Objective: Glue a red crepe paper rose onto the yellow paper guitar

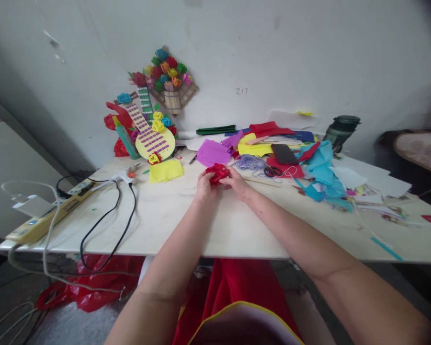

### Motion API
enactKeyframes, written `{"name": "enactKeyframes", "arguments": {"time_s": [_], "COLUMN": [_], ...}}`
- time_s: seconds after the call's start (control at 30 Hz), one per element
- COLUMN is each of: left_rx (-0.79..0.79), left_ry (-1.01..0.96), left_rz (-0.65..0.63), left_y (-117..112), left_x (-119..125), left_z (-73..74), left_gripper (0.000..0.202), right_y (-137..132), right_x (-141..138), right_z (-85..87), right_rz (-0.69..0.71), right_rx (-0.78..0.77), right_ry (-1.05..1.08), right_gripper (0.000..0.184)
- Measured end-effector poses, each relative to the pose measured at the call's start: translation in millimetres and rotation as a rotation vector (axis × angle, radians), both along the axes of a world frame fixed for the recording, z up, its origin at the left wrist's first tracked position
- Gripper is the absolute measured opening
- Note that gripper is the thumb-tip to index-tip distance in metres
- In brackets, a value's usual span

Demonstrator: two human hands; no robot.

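Pale, smooth tabletop [165, 225] meets a whitish wall [219, 57]. Fingers of the left hand [204, 185] and right hand [236, 182] are closed around a ruffled red paper-like bundle [217, 172], held between them over the table's middle. Just beyond lie a flat purple paper sheet [212, 152] and tangled lavender yarn [250, 163]. Open room runs leftward to a looped black cable [132, 211] drooping over the straight near edge; rightward, crumpled turquoise paper [321, 165] crowds the far side.
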State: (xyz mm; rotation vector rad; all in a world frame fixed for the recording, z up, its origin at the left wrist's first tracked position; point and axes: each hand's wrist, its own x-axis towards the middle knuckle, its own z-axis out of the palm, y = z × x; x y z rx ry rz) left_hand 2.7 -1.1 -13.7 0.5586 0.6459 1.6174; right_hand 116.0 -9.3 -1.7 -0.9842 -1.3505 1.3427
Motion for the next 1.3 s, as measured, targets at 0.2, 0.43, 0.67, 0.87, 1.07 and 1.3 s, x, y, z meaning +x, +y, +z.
{"name": "enactKeyframes", "arguments": {"time_s": [0.2, 0.43, 0.67, 0.87, 1.07, 1.3], "left_rx": [0.01, -0.017, 0.0, -0.049, -0.072, -0.101], "left_ry": [-0.005, 0.004, -0.022, -0.052, -0.045, -0.035], "left_rz": [-0.002, 0.032, 0.044, 0.062, 0.048, 0.036], "left_y": [0, 3, 1, 0, 0, -2], "left_x": [0, 3, 0, 0, 0, 2], "left_z": [-0.3, -4.1, -0.5, 1.9, 2.8, 5.9], "left_gripper": [0.019, 0.023, 0.019, 0.021, 0.024, 0.025], "right_y": [-2, -1, 5, 9, 11, 10], "right_x": [-2, -5, -2, -1, 1, 2], "right_z": [2.0, -0.1, -3.5, -2.4, -2.7, -0.9], "right_rz": [-0.022, -0.052, -0.066, -0.102, -0.148, -0.169], "right_rx": [-0.003, -0.009, -0.039, -0.072, -0.105, -0.074], "right_ry": [-0.018, -0.038, 0.066, 0.131, 0.124, 0.037], "right_gripper": [0.063, 0.063, 0.055, 0.025, 0.013, 0.015]}}
